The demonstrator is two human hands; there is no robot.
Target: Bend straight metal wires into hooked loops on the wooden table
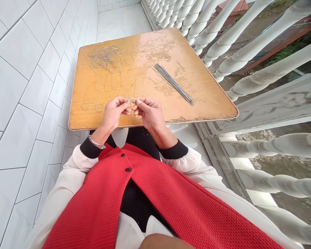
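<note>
Over the yellow-brown wooden surface (pixel 209 100), mid-frame, thin silvery wire (pixel 130 99) is pinched by the left hand (pixel 116 110) and right hand (pixel 150 112); probably light and springy, it is best held near its ends.

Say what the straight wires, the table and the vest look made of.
Wires: metal, probably steel; grey with a dull sheen, thin and stick-straight.
Table: perhaps wood or wood-look laminate; glossy yellow-brown top, worn in patches.
Vest: fabric, knit or woven unclear; matte red with a fine waffle-like texture.
</note>
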